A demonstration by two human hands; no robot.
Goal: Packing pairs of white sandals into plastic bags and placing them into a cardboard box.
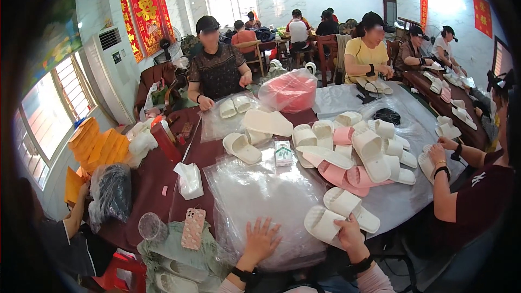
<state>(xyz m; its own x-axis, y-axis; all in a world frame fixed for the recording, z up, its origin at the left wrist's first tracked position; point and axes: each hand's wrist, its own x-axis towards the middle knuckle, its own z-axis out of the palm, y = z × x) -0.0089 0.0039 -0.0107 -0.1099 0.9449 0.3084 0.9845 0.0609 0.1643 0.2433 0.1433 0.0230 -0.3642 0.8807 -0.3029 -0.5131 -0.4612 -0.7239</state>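
My left hand (261,242) lies with spread fingers on a stack of clear plastic bags (266,192). With my right hand (350,233) I grip a white slipper (321,222) by its side, at the right edge of the stack. Close against it, just beyond my fingers, rests a second white slipper (350,206); whether I hold that one too I cannot tell. A green and white small box (283,153) sits on the far end of the bags, beside a loose white slipper (242,148).
Ahead to the right is a heap of white and pink slippers (371,152). Left of the bags are a tissue pack (189,180), a phone (194,229) and a clear plastic cup (153,227). Across the table, a red bundle in plastic (290,92) lies between two people. Another person handles a slipper at right.
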